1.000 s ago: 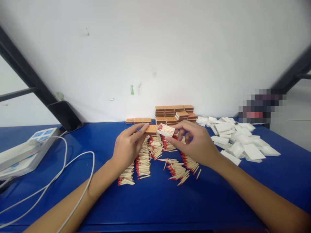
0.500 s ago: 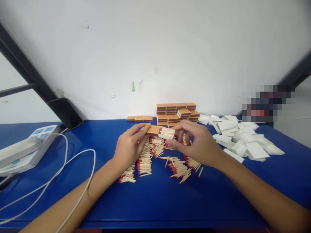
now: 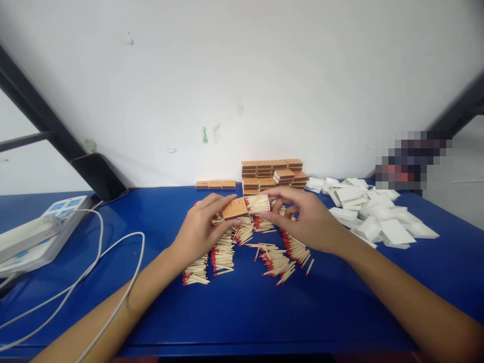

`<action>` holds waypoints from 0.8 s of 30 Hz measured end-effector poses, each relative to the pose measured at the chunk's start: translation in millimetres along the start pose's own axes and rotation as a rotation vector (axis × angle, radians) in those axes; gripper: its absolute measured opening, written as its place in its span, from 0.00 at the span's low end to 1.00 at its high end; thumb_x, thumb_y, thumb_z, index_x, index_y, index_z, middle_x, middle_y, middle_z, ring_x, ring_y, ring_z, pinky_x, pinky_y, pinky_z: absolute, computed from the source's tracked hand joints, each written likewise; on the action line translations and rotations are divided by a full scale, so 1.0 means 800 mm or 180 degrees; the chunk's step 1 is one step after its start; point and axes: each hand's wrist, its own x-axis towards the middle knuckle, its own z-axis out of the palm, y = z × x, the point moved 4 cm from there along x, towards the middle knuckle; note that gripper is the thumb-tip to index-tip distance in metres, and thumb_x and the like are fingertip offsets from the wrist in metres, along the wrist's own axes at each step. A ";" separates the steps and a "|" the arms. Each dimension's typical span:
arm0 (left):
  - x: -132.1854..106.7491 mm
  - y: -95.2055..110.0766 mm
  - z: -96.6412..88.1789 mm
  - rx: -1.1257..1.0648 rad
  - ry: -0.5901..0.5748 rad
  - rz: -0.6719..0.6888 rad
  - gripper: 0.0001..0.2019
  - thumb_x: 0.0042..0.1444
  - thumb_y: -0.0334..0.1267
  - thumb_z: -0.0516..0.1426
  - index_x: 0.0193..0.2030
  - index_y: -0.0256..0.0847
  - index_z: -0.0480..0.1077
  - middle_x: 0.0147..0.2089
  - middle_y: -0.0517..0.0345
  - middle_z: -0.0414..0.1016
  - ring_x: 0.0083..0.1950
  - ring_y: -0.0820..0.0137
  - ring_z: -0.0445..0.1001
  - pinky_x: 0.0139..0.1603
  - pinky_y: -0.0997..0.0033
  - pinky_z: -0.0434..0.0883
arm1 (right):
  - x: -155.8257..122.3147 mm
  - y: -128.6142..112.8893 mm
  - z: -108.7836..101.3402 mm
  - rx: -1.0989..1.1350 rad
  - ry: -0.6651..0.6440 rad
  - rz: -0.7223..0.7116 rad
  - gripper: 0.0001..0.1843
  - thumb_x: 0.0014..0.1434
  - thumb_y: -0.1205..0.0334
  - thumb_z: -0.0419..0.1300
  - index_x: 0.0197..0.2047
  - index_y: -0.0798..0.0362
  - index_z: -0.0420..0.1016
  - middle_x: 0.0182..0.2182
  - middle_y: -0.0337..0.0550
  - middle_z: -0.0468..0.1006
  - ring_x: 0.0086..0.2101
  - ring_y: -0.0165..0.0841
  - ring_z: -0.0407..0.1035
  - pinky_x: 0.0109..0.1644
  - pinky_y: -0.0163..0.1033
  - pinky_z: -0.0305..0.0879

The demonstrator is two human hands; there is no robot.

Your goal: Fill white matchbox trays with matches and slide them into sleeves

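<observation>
The relation that matters is end to end: an orange matchbox sleeve (image 3: 235, 207) and a white tray (image 3: 268, 203) meet over the middle of the blue surface (image 3: 234, 312), with the tray lying directly to the right of the sleeve. The left hand (image 3: 202, 222) has the sleeve, its grip parted only by the sleeve's width, thumb along the near edge and fingers over the far one. The right hand (image 3: 300, 214) pinches the outer end of the tray, index finger at the far corner and thumb at the near one, the other fingers curled. Both long axes run left to right, though not quite in one line: the sleeve slants a little, its right end farther from the person, while the tray sits closer to level. The tray touches the sleeve's mouth (whether its edge is already inside, I cannot tell). The right hand is the nearer one to the tray, the left to the sleeve, and the join falls between them. The matches (image 3: 257, 203) in the tray lie roughly lengthwise, and loose matches (image 3: 224, 252) spread in rows on the surface beneath both hands.
</observation>
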 end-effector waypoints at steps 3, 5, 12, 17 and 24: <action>0.002 -0.002 0.001 -0.0612 -0.0063 -0.0409 0.22 0.62 0.41 0.67 0.62 0.43 0.76 0.48 0.49 0.80 0.43 0.67 0.78 0.39 0.67 0.77 | 0.001 0.003 -0.001 -0.0012 -0.0089 0.0060 0.23 0.63 0.49 0.68 0.57 0.49 0.77 0.31 0.40 0.76 0.31 0.34 0.72 0.28 0.39 0.71; 0.001 -0.004 0.002 -0.0909 -0.0078 -0.0638 0.22 0.60 0.40 0.68 0.61 0.44 0.77 0.48 0.49 0.81 0.43 0.66 0.79 0.39 0.67 0.78 | 0.001 0.004 -0.002 0.0007 -0.0175 0.0063 0.21 0.63 0.49 0.68 0.57 0.48 0.77 0.30 0.39 0.75 0.30 0.34 0.71 0.28 0.39 0.71; 0.000 -0.001 0.007 -0.1038 -0.0157 -0.0686 0.24 0.58 0.39 0.70 0.62 0.46 0.77 0.52 0.49 0.82 0.46 0.64 0.80 0.40 0.67 0.78 | -0.002 -0.001 0.004 -0.0112 -0.0236 -0.0101 0.20 0.62 0.46 0.68 0.52 0.49 0.80 0.29 0.38 0.75 0.27 0.30 0.68 0.27 0.37 0.67; -0.002 -0.001 0.010 -0.0991 -0.0165 -0.0808 0.27 0.56 0.42 0.71 0.62 0.46 0.76 0.53 0.49 0.82 0.46 0.64 0.80 0.36 0.70 0.77 | -0.002 -0.002 0.006 -0.0123 -0.0220 -0.0106 0.22 0.64 0.49 0.67 0.57 0.49 0.78 0.33 0.40 0.77 0.28 0.31 0.69 0.27 0.36 0.67; -0.001 0.008 0.010 -0.1060 -0.0088 -0.0688 0.22 0.59 0.42 0.69 0.59 0.44 0.78 0.53 0.50 0.83 0.42 0.67 0.80 0.35 0.72 0.78 | -0.005 -0.011 0.005 -0.0140 -0.0299 -0.0434 0.18 0.68 0.51 0.64 0.59 0.43 0.76 0.53 0.48 0.75 0.37 0.32 0.73 0.32 0.37 0.75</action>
